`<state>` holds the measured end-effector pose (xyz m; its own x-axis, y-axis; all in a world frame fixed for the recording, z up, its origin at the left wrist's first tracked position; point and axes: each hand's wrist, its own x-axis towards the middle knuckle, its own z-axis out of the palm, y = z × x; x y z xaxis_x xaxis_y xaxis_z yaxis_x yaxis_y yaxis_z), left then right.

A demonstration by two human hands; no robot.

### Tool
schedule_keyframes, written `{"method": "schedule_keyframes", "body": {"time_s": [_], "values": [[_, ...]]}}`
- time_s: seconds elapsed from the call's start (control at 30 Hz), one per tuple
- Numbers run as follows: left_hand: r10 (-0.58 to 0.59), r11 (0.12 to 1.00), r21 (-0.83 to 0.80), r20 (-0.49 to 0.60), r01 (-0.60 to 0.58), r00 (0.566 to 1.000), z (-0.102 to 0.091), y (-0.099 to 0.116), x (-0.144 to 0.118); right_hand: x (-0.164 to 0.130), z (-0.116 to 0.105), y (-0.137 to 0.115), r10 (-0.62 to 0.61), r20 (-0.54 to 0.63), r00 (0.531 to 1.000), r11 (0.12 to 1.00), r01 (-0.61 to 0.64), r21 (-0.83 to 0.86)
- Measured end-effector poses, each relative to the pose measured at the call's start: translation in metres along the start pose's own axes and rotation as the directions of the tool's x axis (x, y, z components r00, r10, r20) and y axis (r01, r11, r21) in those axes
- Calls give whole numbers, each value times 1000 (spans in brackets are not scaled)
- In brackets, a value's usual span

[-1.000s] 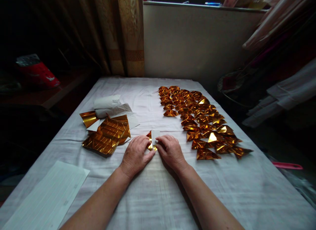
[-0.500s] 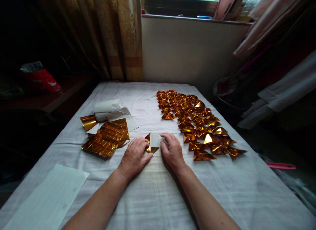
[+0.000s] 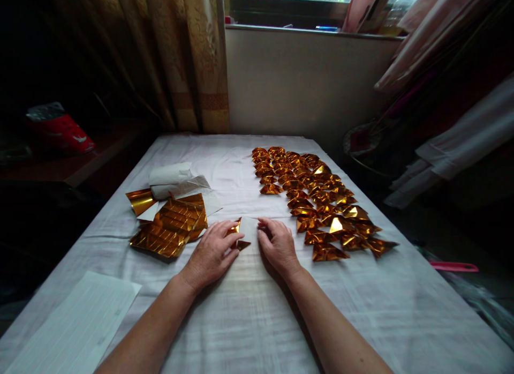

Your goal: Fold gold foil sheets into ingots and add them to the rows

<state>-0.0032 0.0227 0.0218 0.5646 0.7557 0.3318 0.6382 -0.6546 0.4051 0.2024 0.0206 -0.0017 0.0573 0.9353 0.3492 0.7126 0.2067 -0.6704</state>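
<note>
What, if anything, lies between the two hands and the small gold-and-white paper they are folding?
Nothing visible. The left hand and right hand both touch the gold-and-white paper on the white cloth; the gold sheet stack and folded gold pieces lie off to either side.

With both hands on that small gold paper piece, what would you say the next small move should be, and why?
Probably press the fold flat: the left hand and right hand pinch the gold paper piece on the white cloth, its white flap half turned.

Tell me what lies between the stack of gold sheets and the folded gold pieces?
In the head view, both hands, left hand and right hand, folding a small gold paper.
</note>
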Motion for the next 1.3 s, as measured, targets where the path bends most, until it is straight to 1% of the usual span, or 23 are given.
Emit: {"method": "schedule_keyframes", "body": {"time_s": [0.13,0.27,0.33,0.47,0.7,0.83,0.9,1.0,1.17,1.3], "values": [[15,999,-52,32,-14,999,1,-2,-1,1,0,0,-7,17,1000,999,8,-54],[5,994,-111,57,1,998,3,-4,-2,1,1,-2,-22,53,998,994,27,-109],[-13,992,-127,61,21,998,3,-4,-2,0,1,-2,-37,63,997,995,43,-92],[-47,989,-141,56,55,997,3,-4,-3,0,1,-2,-58,33,998,998,59,-33],[-3,999,-52,101,9,995,7,-7,-5,-2,1,-4,-142,56,988,989,144,-34],[-5,1000,26,108,2,994,8,-2,-4,-2,1,-4,-119,64,991,990,123,-63],[-11,998,62,122,4,992,8,2,-4,-1,1,-4,-118,99,988,988,127,-85],[-19,996,89,138,6,990,7,5,-2,-1,0,-6,-150,162,975,974,174,-143],[-14,993,117,137,-2,990,6,5,-1,0,-1,-11,-162,218,962,944,215,-250],[-7,995,104,125,-6,992,6,5,-2,-1,-2,-11,-204,230,952,942,255,-220]]}}
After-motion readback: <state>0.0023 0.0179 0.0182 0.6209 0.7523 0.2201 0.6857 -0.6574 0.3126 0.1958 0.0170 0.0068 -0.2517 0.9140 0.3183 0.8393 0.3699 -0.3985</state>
